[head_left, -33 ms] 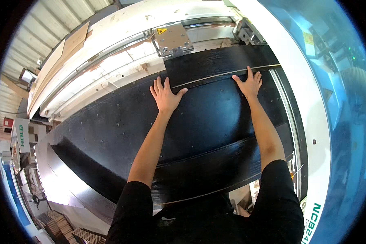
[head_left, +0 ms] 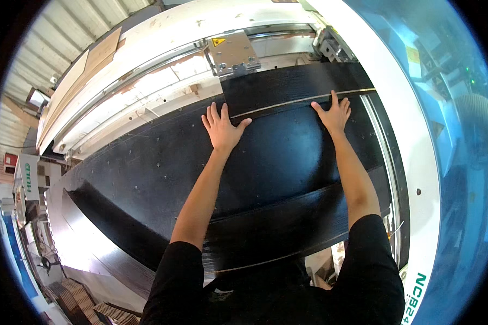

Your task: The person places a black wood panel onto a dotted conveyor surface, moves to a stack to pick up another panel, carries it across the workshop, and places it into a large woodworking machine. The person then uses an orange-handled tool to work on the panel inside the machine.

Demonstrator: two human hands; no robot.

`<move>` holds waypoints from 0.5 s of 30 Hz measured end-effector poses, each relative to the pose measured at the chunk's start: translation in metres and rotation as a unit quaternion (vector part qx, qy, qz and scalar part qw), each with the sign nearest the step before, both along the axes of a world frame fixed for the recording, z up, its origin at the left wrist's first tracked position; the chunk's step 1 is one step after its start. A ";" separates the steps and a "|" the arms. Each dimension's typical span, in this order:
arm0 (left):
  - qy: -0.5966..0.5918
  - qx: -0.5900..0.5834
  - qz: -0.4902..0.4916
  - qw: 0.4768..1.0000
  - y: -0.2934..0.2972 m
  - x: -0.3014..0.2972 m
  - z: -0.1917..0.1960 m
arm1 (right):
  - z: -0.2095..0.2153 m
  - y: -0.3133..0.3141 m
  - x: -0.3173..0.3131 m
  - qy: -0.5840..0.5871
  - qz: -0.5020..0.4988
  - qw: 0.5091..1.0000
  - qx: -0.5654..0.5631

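My left hand [head_left: 222,130] lies with fingers spread on the black machine bed [head_left: 179,162], at the left end of a black board [head_left: 293,81]. That board rests along the far side, and its near edge shows a thin light-brown line. Farther right, my right hand [head_left: 334,115] is also spread, its fingertips at the same edge. Neither hand is wrapped around anything. Close to my body, a second black board [head_left: 265,227] lies across the bed below my forearms.
A metal carriage plate [head_left: 234,54] with a yellow warning label stands behind the far board, on a rail. At the right runs a metal guide rail [head_left: 382,141] beside a white machine frame [head_left: 417,162] and a blue translucent cover [head_left: 466,162]. Brown sheets [head_left: 100,57] lean at the far left.
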State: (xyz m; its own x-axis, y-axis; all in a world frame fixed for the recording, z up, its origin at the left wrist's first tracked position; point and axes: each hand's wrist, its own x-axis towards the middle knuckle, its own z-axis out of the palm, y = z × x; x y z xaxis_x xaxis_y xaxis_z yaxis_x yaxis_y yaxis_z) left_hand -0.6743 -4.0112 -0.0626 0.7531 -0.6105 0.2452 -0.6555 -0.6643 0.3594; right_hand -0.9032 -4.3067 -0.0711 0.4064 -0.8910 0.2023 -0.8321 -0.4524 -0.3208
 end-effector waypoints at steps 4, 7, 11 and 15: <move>0.000 0.011 0.006 1.000 0.002 0.002 0.000 | 0.004 0.001 0.006 0.003 -0.004 1.000 0.007; -0.002 0.013 0.008 1.000 0.004 0.004 0.001 | 0.004 0.002 0.009 -0.005 0.005 1.000 0.001; 0.015 0.000 0.012 1.000 0.001 0.001 0.007 | 0.001 -0.002 0.006 -0.016 0.005 1.000 -0.006; 0.032 -0.041 0.008 0.999 0.001 0.002 0.012 | 0.002 -0.003 0.007 0.005 0.001 1.000 -0.001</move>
